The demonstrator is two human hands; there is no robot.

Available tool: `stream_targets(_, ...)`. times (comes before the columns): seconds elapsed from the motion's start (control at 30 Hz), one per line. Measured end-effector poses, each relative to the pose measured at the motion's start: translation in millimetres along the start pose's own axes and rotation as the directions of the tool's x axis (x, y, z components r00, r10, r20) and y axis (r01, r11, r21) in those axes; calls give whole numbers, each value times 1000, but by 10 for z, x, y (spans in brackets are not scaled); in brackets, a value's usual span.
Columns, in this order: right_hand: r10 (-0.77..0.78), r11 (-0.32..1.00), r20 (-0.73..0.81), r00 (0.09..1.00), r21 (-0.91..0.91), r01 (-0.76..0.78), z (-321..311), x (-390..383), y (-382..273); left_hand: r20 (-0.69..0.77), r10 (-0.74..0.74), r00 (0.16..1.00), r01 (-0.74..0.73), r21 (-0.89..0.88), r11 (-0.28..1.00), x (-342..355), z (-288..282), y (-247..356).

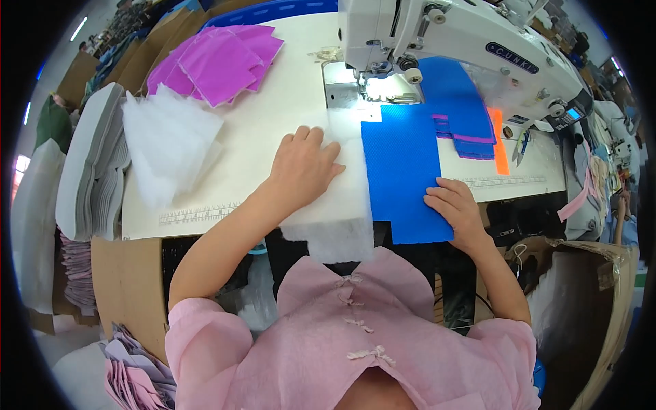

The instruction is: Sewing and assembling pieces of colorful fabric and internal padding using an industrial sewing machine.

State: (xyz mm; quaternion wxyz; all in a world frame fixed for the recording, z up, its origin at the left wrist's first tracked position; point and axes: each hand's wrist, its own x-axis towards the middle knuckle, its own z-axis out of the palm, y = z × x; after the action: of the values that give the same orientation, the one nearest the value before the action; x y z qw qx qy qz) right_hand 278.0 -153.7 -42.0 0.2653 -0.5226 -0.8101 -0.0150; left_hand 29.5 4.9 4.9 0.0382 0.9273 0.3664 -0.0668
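One step in hand: lining up, it seems; the wadding lies left, the blue panel right, long edges meeting on the near side of the machine.
Next move: probably calls for both layers flat and their edges true at the needle; the limp wadding could stretch or ruck.
Pads: far left, a folded grey-white stack, thick and soft-looking.
White sheets: loose, fluffy, ragged at the corners.
Purple squares: far side, a fanned pile of thin cloth with pale edges.
Left hand: palm down on the wadding, fingers loosely bent; whether they pinch it, I cannot tell.
Wadding surface: matt, fuzzy, slightly see-through; its stepped near end overhangs the table.
Blue panel shape: straight-sided, finely textured, notched at the near left corner.
Right hand: fingers over the panel's near right edge; thumb hidden, so grasp unclear.
Blue pieces: stacked beyond, one side curved, purple-trimmed.
Orange strip: narrow, flat, beside the scissors at right.
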Motion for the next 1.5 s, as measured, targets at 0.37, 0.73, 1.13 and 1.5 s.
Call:
stream_targets(0.37,770,460,-182,611,822,-335,-19,272,-290,-499,183,847,-339,-241,909,130,408,-208)
stream_targets(0.73,-458,873,-136,879,120,473,438,832,-506,-544,235,805,-392,-192,900,206,510,-357)
stream_targets(1.13,-356,886,-33,934,308,348,483,865,-323,-65,-185,980,22,-901,433,245,40,-485)
stream_targets(1.5,-257,885,-110,960,372,280,537,850,-448,-46,-184,982,93,-730,677,630,-69,-522)
